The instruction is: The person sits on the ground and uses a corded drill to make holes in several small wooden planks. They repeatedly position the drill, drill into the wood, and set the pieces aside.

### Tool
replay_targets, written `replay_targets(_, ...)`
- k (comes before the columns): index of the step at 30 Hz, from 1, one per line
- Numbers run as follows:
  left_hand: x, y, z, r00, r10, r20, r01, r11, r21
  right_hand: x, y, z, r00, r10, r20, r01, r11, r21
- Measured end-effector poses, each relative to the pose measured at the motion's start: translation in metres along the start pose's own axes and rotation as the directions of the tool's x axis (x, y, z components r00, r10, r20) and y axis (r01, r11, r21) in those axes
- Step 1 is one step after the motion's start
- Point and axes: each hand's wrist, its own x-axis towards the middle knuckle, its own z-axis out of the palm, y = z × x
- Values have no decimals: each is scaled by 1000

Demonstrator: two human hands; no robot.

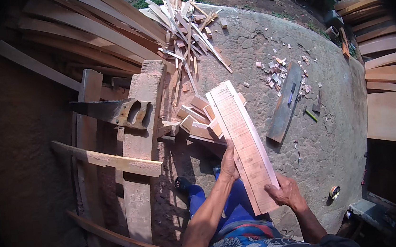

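Note:
Held out in front of my body is a long, narrow wooden board point(245, 147). Its face is pinkish and marked with cross lines, and pale strips run along its long edges. My left hand point(229, 162) grips the left edge near the middle, its fingers partly hidden underneath. At the lower right edge my right hand point(286, 192) is closed on the board, thumb on the top face. Short cut wood pieces point(202, 118) lie stacked just beyond my left hand, partly behind the board.
To the left stands a rough plank workbench point(136, 146) with a handsaw point(133, 114) on it. A heap of thin offcuts point(186, 29) lies ahead. On the ground at right are a dark plank point(285, 103), small blocks point(276, 73), a hammer point(317, 102) and a round tin point(334, 192).

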Motion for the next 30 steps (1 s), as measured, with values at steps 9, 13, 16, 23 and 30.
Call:
replay_targets(9,-15,126,-81,633,426,646,-227,900,-371,30,-122,57,786,-618,20,596,766,241)
replay_targets(13,-125,169,-204,460,883,-95,-850,469,239,17,-201,116,552,-830,76,809,556,193)
replay_targets(16,-190,188,-93,619,774,-132,-666,606,435,32,-199,143,599,-796,88,797,603,24)
replay_targets(23,-329,208,-116,219,883,-415,-689,441,574,-14,-269,250,420,-841,342,902,346,-257)
replay_targets(30,-451,292,-169,313,923,-223,-296,318,901,-23,-288,314,304,-813,496,920,385,67)
